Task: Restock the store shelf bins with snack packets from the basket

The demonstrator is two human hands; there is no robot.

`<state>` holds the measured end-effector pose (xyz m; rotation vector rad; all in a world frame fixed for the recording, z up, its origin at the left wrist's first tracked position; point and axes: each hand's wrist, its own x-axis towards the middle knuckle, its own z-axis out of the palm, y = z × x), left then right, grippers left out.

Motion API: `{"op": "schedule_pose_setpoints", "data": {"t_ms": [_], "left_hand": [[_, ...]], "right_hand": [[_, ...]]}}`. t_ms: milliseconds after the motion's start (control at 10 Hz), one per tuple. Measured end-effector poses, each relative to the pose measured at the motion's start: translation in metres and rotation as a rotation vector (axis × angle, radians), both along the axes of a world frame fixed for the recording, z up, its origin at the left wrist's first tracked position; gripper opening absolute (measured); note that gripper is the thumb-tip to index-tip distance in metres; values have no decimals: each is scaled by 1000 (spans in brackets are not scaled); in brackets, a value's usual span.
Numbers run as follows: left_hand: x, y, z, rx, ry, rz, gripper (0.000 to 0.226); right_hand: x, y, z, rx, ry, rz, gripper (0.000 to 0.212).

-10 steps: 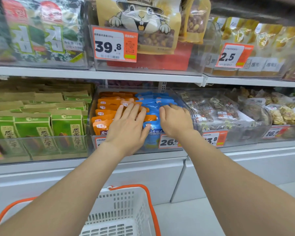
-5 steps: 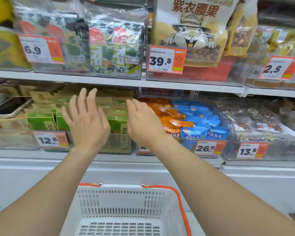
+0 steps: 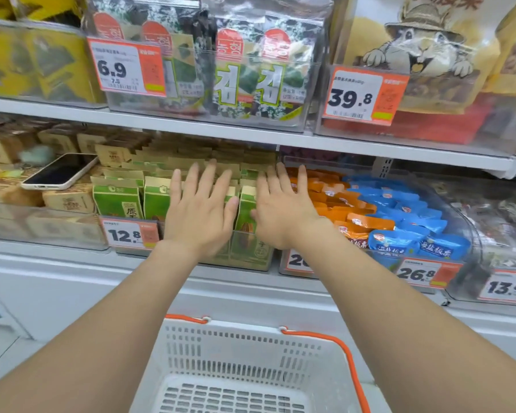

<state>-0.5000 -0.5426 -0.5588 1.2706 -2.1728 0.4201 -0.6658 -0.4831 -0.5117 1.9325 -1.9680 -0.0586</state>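
With the fingers of my left hand (image 3: 197,216) and right hand (image 3: 283,213) spread flat over the green packets (image 3: 118,201) in their shelf bin (image 3: 251,260), above the basket (image 3: 245,344), I should press gently and evenly to square the rows.

The basket (image 3: 239,347) is white with slotted walls and orange handles (image 3: 350,365); the green packets (image 3: 118,201) carry tan tops and dark characters; the orange packets (image 3: 343,204) and blue packets (image 3: 405,210) bear small red-and-white badges; the tan packets (image 3: 69,201) carry darker brown marks; the price tags (image 3: 125,65) are white with black numerals and an orange block; the seaweed packs (image 3: 251,70) are mottled green and black with red badges; the phone (image 3: 58,171) shows a black screen in a white case; the shelf (image 3: 191,126) is white.
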Motion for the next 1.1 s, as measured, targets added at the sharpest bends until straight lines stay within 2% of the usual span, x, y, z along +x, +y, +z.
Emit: {"op": "schedule_pose_setpoints", "data": {"t_ms": [100,200,300,400,500,700,800,900,1000,1100], "left_hand": [[2,4,-2,-49,25,23,64],[16,7,-1,-101,171,157,60],[35,1,-1,-53,269,261,59],[45,-8,-2,37,216,244,59],[44,-18,0,109,201,217,58],[40,-23,5,200,184,225,56],[38,-16,9,227,166,237,57],[36,-2,14,248,200,240,52],[34,15,14,137,266,146,44],[26,32,25,63,595,-12,32]], "right_hand": [[30,1,3,-155,-1,63,79],[43,-5,-2,-216,-153,155,77],[51,-16,-3,-240,-293,88,74],[57,-30,-4,-198,-357,40,68],[50,-38,-6,-151,-340,69,65],[52,-44,-8,-157,-412,1,70],[58,-39,-12,-163,-374,-4,53],[55,-28,-6,-119,-405,17,49],[57,-14,6,-171,-480,49,47],[71,10,20,-325,-754,208,39]]}}
